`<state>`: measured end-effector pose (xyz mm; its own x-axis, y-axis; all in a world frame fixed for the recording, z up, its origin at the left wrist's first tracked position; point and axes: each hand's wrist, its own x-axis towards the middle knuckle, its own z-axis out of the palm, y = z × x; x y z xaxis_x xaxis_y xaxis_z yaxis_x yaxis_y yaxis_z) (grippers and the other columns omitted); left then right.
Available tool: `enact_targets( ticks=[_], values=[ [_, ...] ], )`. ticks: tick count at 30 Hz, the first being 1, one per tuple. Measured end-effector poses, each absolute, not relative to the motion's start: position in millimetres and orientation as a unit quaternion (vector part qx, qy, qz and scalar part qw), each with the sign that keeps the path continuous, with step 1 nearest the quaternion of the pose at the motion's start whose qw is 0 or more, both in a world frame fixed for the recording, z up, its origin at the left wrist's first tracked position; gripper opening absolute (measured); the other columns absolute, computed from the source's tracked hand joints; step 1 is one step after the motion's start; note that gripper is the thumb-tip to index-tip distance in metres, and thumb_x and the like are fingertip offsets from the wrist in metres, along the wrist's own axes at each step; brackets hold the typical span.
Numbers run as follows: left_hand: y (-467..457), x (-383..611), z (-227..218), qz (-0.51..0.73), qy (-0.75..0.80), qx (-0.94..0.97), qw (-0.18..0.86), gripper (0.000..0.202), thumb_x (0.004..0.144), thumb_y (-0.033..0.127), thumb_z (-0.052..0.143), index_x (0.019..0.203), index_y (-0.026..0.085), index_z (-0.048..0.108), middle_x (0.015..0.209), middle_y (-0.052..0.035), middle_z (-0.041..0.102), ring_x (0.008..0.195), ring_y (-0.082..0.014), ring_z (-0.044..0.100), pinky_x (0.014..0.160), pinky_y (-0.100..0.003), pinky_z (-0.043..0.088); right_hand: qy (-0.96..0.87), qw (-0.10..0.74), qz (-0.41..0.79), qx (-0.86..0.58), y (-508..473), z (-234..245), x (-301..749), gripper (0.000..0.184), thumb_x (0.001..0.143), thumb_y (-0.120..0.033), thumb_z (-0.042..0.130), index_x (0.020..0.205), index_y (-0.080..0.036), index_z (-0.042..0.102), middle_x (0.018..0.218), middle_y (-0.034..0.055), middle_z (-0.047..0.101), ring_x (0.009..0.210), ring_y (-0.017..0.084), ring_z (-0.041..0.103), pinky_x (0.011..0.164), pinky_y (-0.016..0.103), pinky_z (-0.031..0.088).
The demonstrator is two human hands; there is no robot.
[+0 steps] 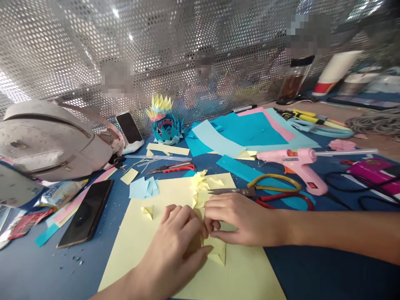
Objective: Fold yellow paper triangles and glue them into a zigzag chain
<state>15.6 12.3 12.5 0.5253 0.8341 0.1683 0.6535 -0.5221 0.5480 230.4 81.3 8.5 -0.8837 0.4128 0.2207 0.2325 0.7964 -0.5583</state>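
Observation:
My left hand (179,246) and my right hand (243,218) meet over a large yellow sheet (137,254), fingers bent and closed. A small folded yellow paper piece (218,253) shows below them, with my left thumb at its edge and my right thumb just above. My fingers cover the rest of it. Beyond my fingers lies a pile of folded yellow paper pieces (201,183), and a single folded yellow triangle (148,211) lies left of my left hand. Scissors (268,189) with yellow and red handles rest behind my right hand.
A pink glue gun (296,162), a red utility knife (178,167) and blue paper sheets (250,129) lie farther back. A folded-paper model (165,123) stands near the perforated metal screen (175,54). On the left are a phone (87,212) and a backpack (56,141).

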Motion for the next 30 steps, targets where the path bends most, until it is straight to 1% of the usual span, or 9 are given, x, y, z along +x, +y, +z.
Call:
enact_targets(
  ticks=[3,8,13,15,17,20,22,26,30],
  values=[
    [13,18,11,0.204,0.467,0.839,0.189,0.010,0.085,0.017,0.063,0.085,0.021,0.053,0.088,-0.0014,0.058,0.081,-0.0205,0.054,0.083,-0.040,0.042,-0.936,0.173,0.255,-0.169,80,8,229,0.006,0.089,-0.021,0.063,0.084,-0.018,0.062,0.079,-0.0006,0.061,0.074,0.014,0.055,0.068,0.025,0.038],
    [10,20,10,0.217,0.476,0.840,0.147,0.014,0.080,0.012,0.059,0.080,0.022,0.048,0.082,0.0006,0.059,0.077,-0.0194,0.055,0.082,-0.040,0.040,-0.941,0.180,0.241,-0.155,82,7,229,0.007,0.089,-0.023,0.063,0.085,-0.018,0.062,0.080,-0.0005,0.062,0.075,0.014,0.055,0.068,0.026,0.038],
    [8,18,5,0.281,0.448,0.839,0.130,0.019,0.083,0.004,0.050,0.082,0.023,0.047,0.074,0.0035,0.062,0.068,-0.0157,0.055,0.076,-0.034,0.042,-0.957,0.196,0.182,-0.111,81,6,235,0.016,0.098,-0.026,0.056,0.089,-0.019,0.068,0.079,0.0003,0.063,0.077,0.015,0.054,0.067,0.027,0.037],
    [8,16,4,0.298,0.452,0.826,0.157,0.020,0.083,0.003,0.051,0.085,0.023,0.049,0.076,0.0032,0.063,0.072,-0.0161,0.057,0.073,-0.031,0.043,-0.964,0.203,0.142,-0.099,80,5,237,0.022,0.101,-0.026,0.053,0.089,-0.021,0.070,0.078,0.0002,0.063,0.075,0.015,0.052,0.066,0.028,0.036],
    [7,15,5,0.283,0.471,0.814,0.188,0.018,0.083,0.007,0.057,0.088,0.023,0.051,0.082,0.0011,0.063,0.078,-0.0183,0.058,0.070,-0.029,0.045,-0.967,0.207,0.118,-0.088,79,5,238,0.022,0.102,-0.028,0.054,0.090,-0.022,0.071,0.078,0.0000,0.063,0.074,0.015,0.052,0.064,0.029,0.035],
    [3,13,8,0.216,0.489,0.827,0.175,0.017,0.084,0.019,0.065,0.091,0.022,0.049,0.087,-0.0026,0.059,0.081,-0.0223,0.056,0.071,-0.035,0.046,-0.969,0.208,0.114,-0.073,79,6,238,0.021,0.101,-0.030,0.056,0.090,-0.021,0.071,0.081,-0.0003,0.064,0.074,0.014,0.051,0.065,0.030,0.035],
    [2,11,9,0.178,0.482,0.844,0.155,0.014,0.088,0.024,0.062,0.091,0.021,0.048,0.088,-0.0038,0.056,0.080,-0.0233,0.055,0.073,-0.038,0.045,-0.968,0.212,0.119,-0.062,79,6,238,0.022,0.101,-0.029,0.055,0.088,-0.020,0.071,0.082,0.0000,0.064,0.073,0.014,0.051,0.065,0.030,0.036],
    [2,9,7,0.161,0.478,0.847,0.169,0.006,0.092,0.019,0.053,0.087,0.022,0.051,0.087,-0.0031,0.056,0.079,-0.0216,0.055,0.074,-0.037,0.043,-0.969,0.212,0.119,-0.049,79,6,238,0.026,0.103,-0.031,0.052,0.090,-0.020,0.072,0.083,0.0009,0.065,0.072,0.015,0.052,0.064,0.031,0.036],
    [7,6,3,0.213,0.458,0.846,0.172,0.012,0.090,0.012,0.054,0.089,0.023,0.058,0.085,0.0000,0.063,0.078,-0.0183,0.058,0.077,-0.035,0.039,-0.968,0.214,0.121,-0.047,79,5,240,0.018,0.101,-0.029,0.057,0.094,-0.022,0.073,0.084,0.0002,0.067,0.072,0.013,0.054,0.063,0.030,0.035]
  ],
)
